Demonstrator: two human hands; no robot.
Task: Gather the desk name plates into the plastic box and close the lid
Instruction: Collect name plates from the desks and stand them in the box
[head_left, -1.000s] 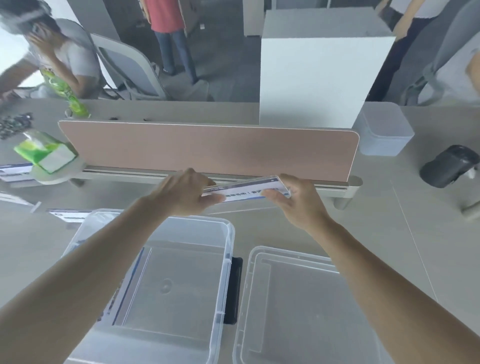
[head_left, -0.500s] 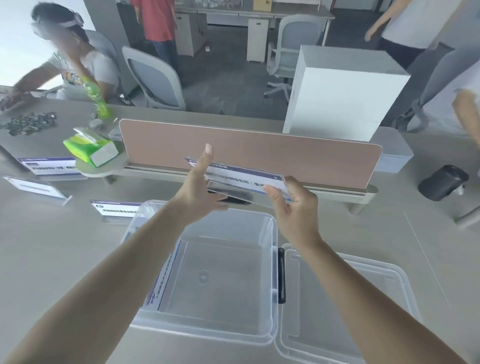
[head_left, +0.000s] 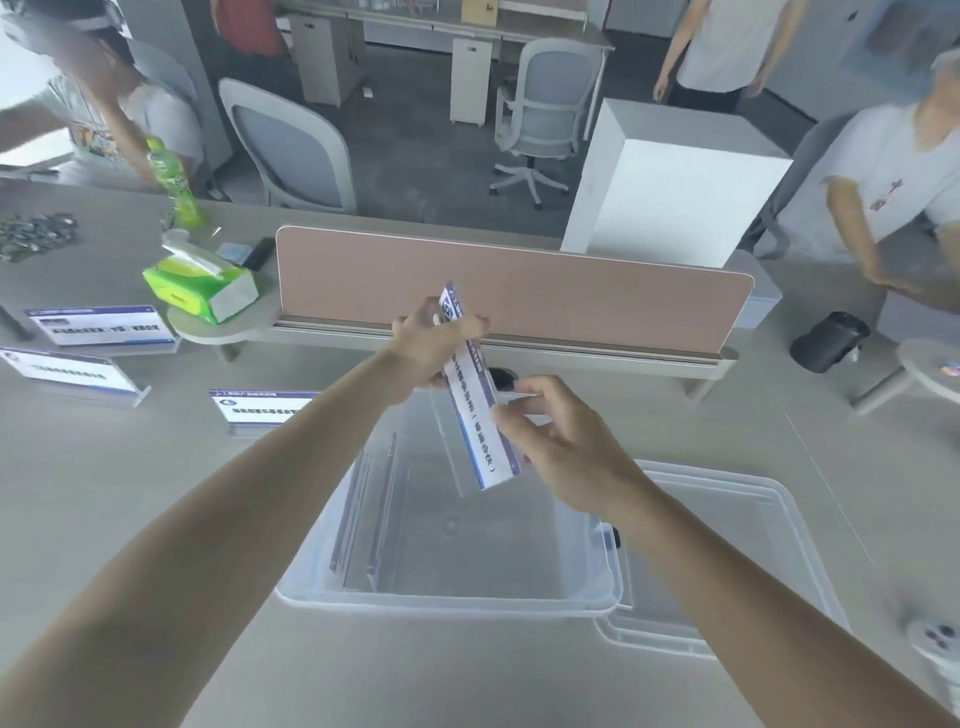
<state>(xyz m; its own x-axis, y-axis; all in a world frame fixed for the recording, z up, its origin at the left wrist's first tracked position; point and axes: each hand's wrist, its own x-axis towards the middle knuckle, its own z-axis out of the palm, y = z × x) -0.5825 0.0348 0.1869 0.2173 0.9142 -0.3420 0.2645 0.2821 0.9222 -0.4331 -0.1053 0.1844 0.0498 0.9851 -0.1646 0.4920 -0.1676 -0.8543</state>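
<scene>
Head view, left to right: three desk name plates (head_left: 98, 326) standing on the desk (head_left: 156, 493); left hand (head_left: 431, 348) pinching upper end of a tilted name plate (head_left: 480, 410); right hand (head_left: 558, 447) gripping its lower edge, above the open plastic box (head_left: 457, 597) holding plates along its left wall; lid (head_left: 753, 519) lying beside.

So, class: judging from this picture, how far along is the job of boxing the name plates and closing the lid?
Done: a few plates already stand against the left wall of the plastic box. In hand: the left hand and right hand hold one name plate above the box. Left: three plates on the desk, and the lid beside the box.
</scene>
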